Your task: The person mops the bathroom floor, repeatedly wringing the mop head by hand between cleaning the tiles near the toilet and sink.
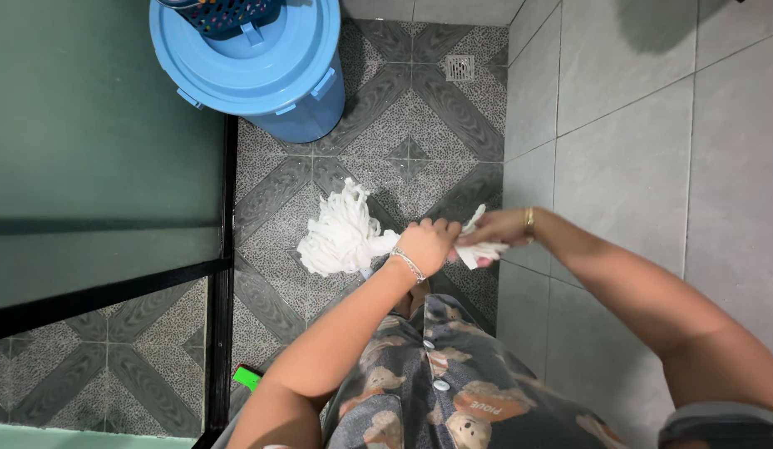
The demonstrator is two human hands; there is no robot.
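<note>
I see left hand (426, 243) and right hand (496, 228), fingers clamped on the white mop head (343, 236) above the tiled floor (419, 125) | risk: strands could slip free if grip loosens.

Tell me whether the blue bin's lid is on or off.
On. The blue lid covers the blue bin fully, and a dark perforated basket sits on top of it.
</note>
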